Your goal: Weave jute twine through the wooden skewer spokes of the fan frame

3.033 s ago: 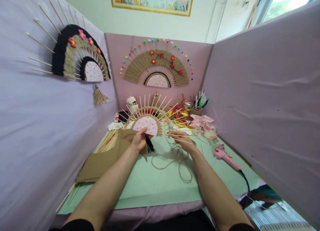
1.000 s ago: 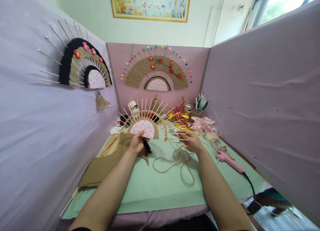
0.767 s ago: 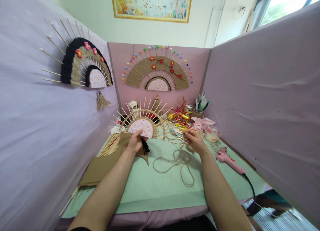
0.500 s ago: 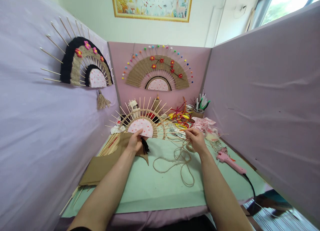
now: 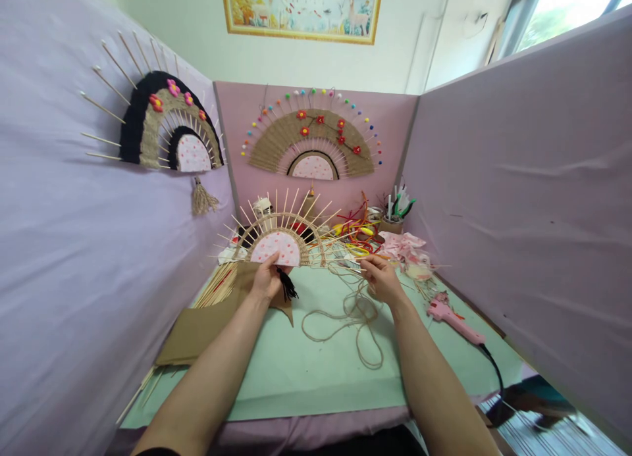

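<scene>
My left hand (image 5: 266, 279) grips the base of a half-made fan (image 5: 279, 244) and holds it upright above the green mat (image 5: 316, 367). The fan has a pink dotted half-disc centre, wooden skewer ribs spreading out, a few rows of woven jute and a black tassel (image 5: 287, 286) hanging at its base. My right hand (image 5: 380, 277) is closed in a pinch on the jute twine (image 5: 345, 311) at the fan's right side. The rest of the twine lies in loose loops on the mat between my arms.
A pink glue gun (image 5: 451, 316) with a black cord lies at the right. Brown card sheets (image 5: 207, 321) and spare skewers (image 5: 217, 288) lie at the left. Coloured cords (image 5: 358, 229), a tool cup (image 5: 392, 219) and pink fabric (image 5: 402, 245) crowd the back. Finished fans (image 5: 311, 140) hang on the partition walls.
The fan has been lifted a little and tilted more upright. My right hand has moved from the fan's lower right rib outward and back, drawing the twine along.
</scene>
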Demonstrator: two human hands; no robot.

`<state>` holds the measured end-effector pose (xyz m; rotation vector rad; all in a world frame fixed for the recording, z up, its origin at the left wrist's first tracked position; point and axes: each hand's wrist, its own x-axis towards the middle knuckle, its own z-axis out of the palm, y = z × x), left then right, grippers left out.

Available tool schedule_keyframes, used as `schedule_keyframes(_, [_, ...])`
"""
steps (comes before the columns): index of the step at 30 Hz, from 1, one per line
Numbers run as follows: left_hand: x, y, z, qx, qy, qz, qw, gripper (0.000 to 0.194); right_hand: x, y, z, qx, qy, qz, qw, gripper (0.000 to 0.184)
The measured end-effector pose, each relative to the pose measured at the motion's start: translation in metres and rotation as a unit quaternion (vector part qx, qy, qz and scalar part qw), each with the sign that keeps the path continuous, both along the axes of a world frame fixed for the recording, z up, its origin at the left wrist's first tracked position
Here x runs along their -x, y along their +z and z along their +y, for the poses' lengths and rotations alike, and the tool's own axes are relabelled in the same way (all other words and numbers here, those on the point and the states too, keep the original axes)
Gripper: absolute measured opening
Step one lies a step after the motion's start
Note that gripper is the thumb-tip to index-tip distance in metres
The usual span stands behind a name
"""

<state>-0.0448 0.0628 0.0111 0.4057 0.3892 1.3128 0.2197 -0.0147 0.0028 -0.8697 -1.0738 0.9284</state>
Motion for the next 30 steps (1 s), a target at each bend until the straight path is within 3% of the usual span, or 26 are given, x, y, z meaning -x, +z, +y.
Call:
schedule_keyframes(5, [-0.009,0.000,-0.006,0.005,0.006,-0.009,1.000,0.024,0.025,-0.001,-0.002,-0.005,-0.027,-0.149,0.988,0.025])
schedule_keyframes(9, [-0.015,0.000,-0.010,0.010,0.002,-0.005,1.000,0.025,0.046,0.000,-0.009,-0.034,0.042,-0.292,0.955,0.021])
schedule_keyframes(13, [-0.016,0.002,-0.013,0.005,-0.004,0.008,1.000,0.026,0.049,-0.001,-0.012,-0.013,0.059,-0.300,0.952,0.024])
schedule_keyframes(18, [-0.016,0.000,-0.014,0.017,-0.013,0.020,1.000,0.021,0.051,0.003,-0.012,-0.033,0.095,-0.184,0.978,0.039])
schedule_keyframes(22, [-0.021,-0.003,-0.017,0.016,-0.033,0.015,0.999,0.019,0.069,0.003,-0.010,-0.026,0.124,0.007,0.992,0.042])
schedule_keyframes(26, [-0.026,-0.004,-0.022,0.015,-0.038,0.023,0.999,0.021,0.087,0.000,-0.008,0.024,0.161,0.189,0.968,0.044])
schedule_keyframes(30, [-0.029,-0.004,-0.027,0.005,-0.034,0.046,0.998,0.021,0.092,-0.002,-0.006,0.056,0.170,0.256,0.950,0.039])
